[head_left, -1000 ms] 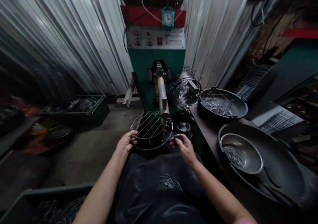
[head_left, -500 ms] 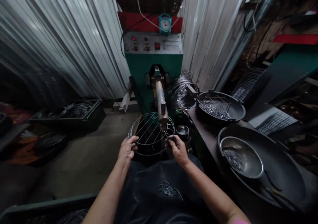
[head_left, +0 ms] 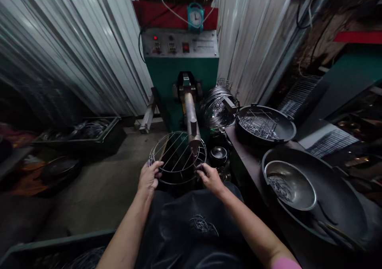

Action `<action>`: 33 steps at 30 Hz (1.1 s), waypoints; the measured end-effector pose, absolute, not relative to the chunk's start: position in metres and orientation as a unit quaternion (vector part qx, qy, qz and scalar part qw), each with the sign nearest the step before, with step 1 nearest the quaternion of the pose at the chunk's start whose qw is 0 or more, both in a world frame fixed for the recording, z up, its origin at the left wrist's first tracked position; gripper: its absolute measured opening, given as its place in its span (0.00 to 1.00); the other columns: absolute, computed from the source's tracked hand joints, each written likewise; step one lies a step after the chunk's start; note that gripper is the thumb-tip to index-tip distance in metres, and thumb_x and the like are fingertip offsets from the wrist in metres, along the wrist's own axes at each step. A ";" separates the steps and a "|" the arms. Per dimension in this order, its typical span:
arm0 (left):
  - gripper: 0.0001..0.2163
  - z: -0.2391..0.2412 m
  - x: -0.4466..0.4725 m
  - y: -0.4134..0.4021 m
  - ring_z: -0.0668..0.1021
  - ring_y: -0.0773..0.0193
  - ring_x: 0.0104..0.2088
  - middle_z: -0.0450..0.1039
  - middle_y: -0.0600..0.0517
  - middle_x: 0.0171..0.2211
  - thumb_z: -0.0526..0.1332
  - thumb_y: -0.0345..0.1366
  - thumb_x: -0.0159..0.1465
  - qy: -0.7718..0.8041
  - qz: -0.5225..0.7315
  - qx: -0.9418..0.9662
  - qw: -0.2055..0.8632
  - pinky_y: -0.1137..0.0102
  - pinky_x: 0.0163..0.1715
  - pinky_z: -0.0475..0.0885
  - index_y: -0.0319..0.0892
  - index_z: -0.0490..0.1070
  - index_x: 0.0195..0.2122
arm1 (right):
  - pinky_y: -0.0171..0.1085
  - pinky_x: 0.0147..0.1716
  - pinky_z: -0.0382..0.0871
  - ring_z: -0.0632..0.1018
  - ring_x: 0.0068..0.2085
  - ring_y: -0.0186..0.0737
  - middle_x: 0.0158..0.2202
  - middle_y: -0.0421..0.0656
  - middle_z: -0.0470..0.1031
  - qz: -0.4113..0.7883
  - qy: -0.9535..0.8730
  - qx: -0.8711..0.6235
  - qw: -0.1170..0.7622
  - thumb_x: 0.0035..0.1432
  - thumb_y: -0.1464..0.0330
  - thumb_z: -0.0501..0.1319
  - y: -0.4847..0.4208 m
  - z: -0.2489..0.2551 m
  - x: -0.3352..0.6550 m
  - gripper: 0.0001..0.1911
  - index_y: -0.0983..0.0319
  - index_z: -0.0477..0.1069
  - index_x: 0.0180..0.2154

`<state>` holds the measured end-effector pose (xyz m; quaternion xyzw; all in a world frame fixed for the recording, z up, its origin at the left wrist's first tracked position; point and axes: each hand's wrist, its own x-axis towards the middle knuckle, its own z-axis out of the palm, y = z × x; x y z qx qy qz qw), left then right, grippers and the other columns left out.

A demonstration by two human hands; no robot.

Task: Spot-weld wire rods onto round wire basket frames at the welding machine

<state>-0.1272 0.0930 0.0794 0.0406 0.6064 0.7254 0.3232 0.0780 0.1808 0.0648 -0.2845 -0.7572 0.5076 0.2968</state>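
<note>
A round wire rack [head_left: 176, 155] with parallel cross wires sits under the metal arm [head_left: 191, 121] of a green welding machine [head_left: 180, 68]. My left hand [head_left: 150, 176] is closed on the rack's near left rim. At the near right rim my right hand [head_left: 209, 177] pinches the rack or a small wire piece against it; I cannot tell which. A small pile of bent wire pieces [head_left: 203, 223] lies on the dark apron over my lap.
To the right, a dark bench [head_left: 247, 149] carries a black pan of wire pieces [head_left: 264, 125], a steel bowl [head_left: 289, 185] inside a large wok [head_left: 343, 205], and a coil of wire rings [head_left: 216, 108]. A small steel bowl [head_left: 219, 153] sits beside the machine. Green crates [head_left: 86, 131] stand left.
The rack and both hands have shifted slightly left and closer to the machine arm. The view has also drifted, so the machine sits further left.
</note>
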 end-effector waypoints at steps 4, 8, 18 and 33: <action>0.18 0.080 -0.126 0.092 0.53 0.80 0.12 0.52 0.65 0.14 0.66 0.32 0.35 0.607 0.725 0.048 0.324 0.81 0.11 0.50 0.41 0.57 0.23 | 0.31 0.24 0.65 0.73 0.20 0.32 0.24 0.37 0.72 0.535 -0.742 -0.281 0.290 0.54 0.66 0.54 0.184 0.062 0.077 0.05 0.60 0.66 0.31; 0.17 0.080 -0.126 0.093 0.53 0.80 0.13 0.53 0.65 0.14 0.66 0.32 0.35 0.609 0.726 0.041 0.317 0.81 0.10 0.50 0.41 0.58 0.23 | 0.31 0.23 0.66 0.73 0.20 0.32 0.26 0.37 0.73 0.557 -0.715 -0.296 0.301 0.54 0.66 0.54 0.183 0.065 0.075 0.05 0.60 0.65 0.32; 0.17 0.076 -0.130 0.104 0.54 0.79 0.13 0.54 0.64 0.14 0.67 0.34 0.33 0.617 0.719 0.025 0.318 0.80 0.10 0.49 0.41 0.60 0.23 | 0.31 0.22 0.65 0.72 0.20 0.31 0.26 0.37 0.72 0.572 -0.698 -0.288 0.320 0.53 0.65 0.54 0.192 0.065 0.071 0.06 0.61 0.64 0.32; 0.16 0.076 -0.132 0.116 0.56 0.76 0.14 0.54 0.62 0.14 0.66 0.35 0.32 0.649 0.695 0.004 0.309 0.78 0.11 0.51 0.41 0.60 0.21 | 0.31 0.22 0.64 0.71 0.19 0.30 0.26 0.37 0.72 0.565 -0.696 -0.291 0.334 0.53 0.66 0.54 0.201 0.073 0.065 0.05 0.61 0.65 0.32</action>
